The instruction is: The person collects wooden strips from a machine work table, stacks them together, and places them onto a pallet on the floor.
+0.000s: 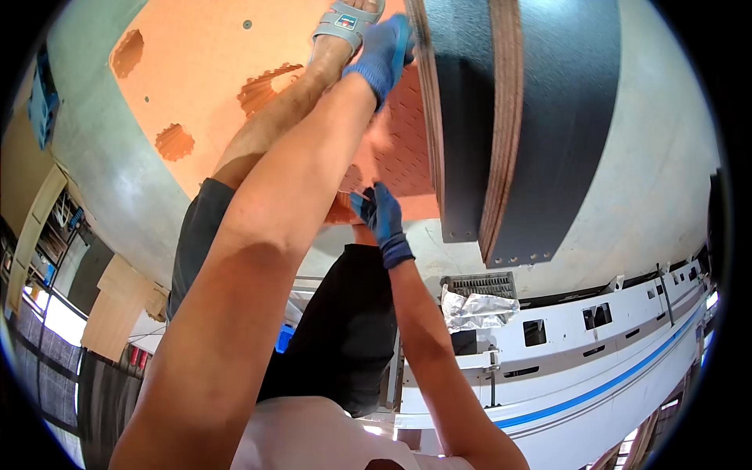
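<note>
Head view. Left hand (382, 59): gloved, fingers blurred, beside the edge of the nearer dark board (465, 141); cannot tell whether they grasp it. Farther dark board (564, 117) stands to the right of these fingers, past the nearer one. Sandal (338, 29) just left of them. Right hand (384, 219): gloved, fingers partly bent; grasp cannot be told. Orange sheet (192, 74) lies beneath and left of both hands' fingers.

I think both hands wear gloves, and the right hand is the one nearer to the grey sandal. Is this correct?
Not quite: in the head view, the left hand, not the right hand, is nearer to the grey sandal. Both hands do wear gloves.
</note>
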`<state>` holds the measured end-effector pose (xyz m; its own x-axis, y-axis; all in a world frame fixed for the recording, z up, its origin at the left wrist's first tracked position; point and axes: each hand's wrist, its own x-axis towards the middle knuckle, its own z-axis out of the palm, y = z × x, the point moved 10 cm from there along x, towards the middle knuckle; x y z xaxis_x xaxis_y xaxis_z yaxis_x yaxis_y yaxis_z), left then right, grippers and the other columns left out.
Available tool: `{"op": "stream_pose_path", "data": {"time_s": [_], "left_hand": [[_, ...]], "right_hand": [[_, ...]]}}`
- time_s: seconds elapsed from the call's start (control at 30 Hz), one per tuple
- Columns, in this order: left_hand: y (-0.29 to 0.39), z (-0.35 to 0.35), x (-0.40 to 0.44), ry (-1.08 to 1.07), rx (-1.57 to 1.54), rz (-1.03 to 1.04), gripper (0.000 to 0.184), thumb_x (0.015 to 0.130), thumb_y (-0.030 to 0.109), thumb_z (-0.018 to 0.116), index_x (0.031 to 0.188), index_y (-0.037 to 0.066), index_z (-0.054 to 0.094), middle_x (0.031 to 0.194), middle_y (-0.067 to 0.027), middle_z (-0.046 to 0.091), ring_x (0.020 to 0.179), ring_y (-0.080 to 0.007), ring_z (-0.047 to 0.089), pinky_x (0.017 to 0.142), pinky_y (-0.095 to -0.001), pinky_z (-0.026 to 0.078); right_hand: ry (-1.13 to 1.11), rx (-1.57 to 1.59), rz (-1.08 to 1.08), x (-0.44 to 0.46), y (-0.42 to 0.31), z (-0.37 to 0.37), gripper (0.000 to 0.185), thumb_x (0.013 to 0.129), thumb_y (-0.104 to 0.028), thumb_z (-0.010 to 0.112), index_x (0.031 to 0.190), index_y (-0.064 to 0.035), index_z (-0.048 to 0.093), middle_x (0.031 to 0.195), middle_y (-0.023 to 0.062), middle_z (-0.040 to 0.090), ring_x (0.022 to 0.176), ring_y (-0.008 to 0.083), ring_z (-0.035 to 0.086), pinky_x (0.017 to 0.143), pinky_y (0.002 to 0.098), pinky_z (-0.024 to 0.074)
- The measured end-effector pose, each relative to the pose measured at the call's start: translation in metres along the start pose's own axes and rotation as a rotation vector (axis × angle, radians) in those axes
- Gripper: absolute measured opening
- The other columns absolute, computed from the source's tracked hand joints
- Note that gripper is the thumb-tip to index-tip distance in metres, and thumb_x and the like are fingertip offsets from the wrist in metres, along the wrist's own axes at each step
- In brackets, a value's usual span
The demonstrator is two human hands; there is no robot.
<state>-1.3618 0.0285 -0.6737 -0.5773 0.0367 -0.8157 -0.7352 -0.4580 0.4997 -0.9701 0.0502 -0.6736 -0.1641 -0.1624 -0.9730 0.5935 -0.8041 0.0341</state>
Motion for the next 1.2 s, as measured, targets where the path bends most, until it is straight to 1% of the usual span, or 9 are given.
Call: {"op": "stream_pose_path", "data": {"time_s": [0.23,0.33,0.6,0.7,0.83,0.93,1.03,1.17,1.2], "left_hand": [[-0.133,-0.109,-0.121,0.041,0.703,-0.037,0.021,0.097,0.028,0.062,0.089,0.009,0.068,0.083,-0.0011,0.066,0.069,-0.0132,0.061,0.056,-0.0287,0.048],[-0.174,-0.141,-0.215,0.111,0.677,-0.257,0.024,0.097,0.031,0.063,0.092,0.009,0.069,0.086,-0.0009,0.067,0.073,-0.0148,0.063,0.061,-0.0294,0.05],[-0.152,-0.107,-0.417,-0.167,0.993,-0.149,0.039,0.098,0.033,0.061,0.117,0.0,0.071,0.107,-0.0092,0.072,0.084,-0.0188,0.065,0.069,-0.0316,0.051],[-0.175,-0.127,-0.427,-0.241,1.084,0.068,0.041,0.098,0.034,0.062,0.117,0.0,0.071,0.107,-0.0085,0.072,0.078,-0.0171,0.063,0.065,-0.0311,0.05],[-0.175,-0.09,-0.517,-0.125,0.852,-0.232,0.037,0.098,0.032,0.063,0.109,-0.002,0.071,0.1,-0.0077,0.07,0.072,-0.0145,0.058,0.058,-0.0295,0.044],[-0.17,-0.048,-0.575,-0.11,0.83,-0.124,0.027,0.099,0.027,0.06,0.088,0.004,0.067,0.082,-0.004,0.062,0.061,-0.0126,0.05,0.051,-0.03,0.037],[-0.195,-0.021,-0.614,-0.416,0.54,-0.402,0.031,0.1,0.022,0.056,0.071,0.012,0.051,0.067,0.0003,0.046,0.053,-0.0117,0.038,0.047,-0.0304,0.03],[-0.197,-0.028,-0.626,-0.222,0.673,-0.387,0.036,0.103,0.019,0.049,0.068,0.017,0.038,0.063,0.0025,0.037,0.049,-0.0116,0.033,0.045,-0.0296,0.025],[-0.199,-0.021,-0.631,-0.354,0.609,-0.417,0.038,0.104,0.022,0.046,0.068,0.019,0.034,0.062,0.0031,0.034,0.049,-0.0106,0.031,0.044,-0.0298,0.022]], "right_hand": [[0.041,-0.199,0.013,-0.106,0.029,-0.072,0.039,0.106,-0.028,0.057,0.139,-0.0084,0.055,0.106,0.0066,0.069,0.099,0.0252,0.073,0.086,0.0385,0.0591],[0.026,-0.17,-0.067,-0.171,0.006,-0.088,0.038,0.105,-0.027,0.057,0.138,-0.0086,0.055,0.104,0.0051,0.07,0.096,0.0225,0.072,0.085,0.0369,0.0583],[-0.009,0.005,-0.373,-0.313,-0.037,-0.175,0.046,0.104,-0.024,0.057,0.142,-0.0003,0.048,0.105,0.0101,0.07,0.091,0.0256,0.072,0.082,0.038,0.0594],[0.03,-0.03,-0.437,-0.349,-0.029,-0.23,0.044,0.103,-0.023,0.056,0.141,-0.0019,0.05,0.104,0.0093,0.07,0.088,0.0236,0.071,0.077,0.0362,0.0591],[0.099,-0.008,-0.416,-0.394,0.0,-0.302,0.038,0.098,-0.019,0.058,0.134,-0.0058,0.054,0.095,0.006,0.067,0.083,0.0209,0.07,0.071,0.0343,0.0572],[0.022,0.074,-0.429,-0.395,0.029,-0.355,0.023,0.096,-0.016,0.059,0.117,-0.0085,0.056,0.084,0.0035,0.062,0.08,0.0222,0.069,0.064,0.0348,0.0538],[0.074,0.147,-0.456,-0.414,0.057,-0.384,0.02,0.098,-0.024,0.064,0.107,-0.0067,0.066,0.082,0.0047,0.068,0.069,0.0162,0.067,0.056,0.0326,0.0531],[0.157,-0.348,-0.893,-0.434,0.076,-0.396,0.019,0.096,-0.023,0.063,0.099,-0.0045,0.068,0.086,0.0042,0.069,0.072,0.016,0.068,0.061,0.0326,0.0554],[0.185,-0.475,-0.998,-0.443,0.078,-0.389,0.019,0.096,-0.022,0.063,0.097,-0.004,0.069,0.087,0.0041,0.069,0.072,0.016,0.069,0.062,0.0326,0.056]]}}
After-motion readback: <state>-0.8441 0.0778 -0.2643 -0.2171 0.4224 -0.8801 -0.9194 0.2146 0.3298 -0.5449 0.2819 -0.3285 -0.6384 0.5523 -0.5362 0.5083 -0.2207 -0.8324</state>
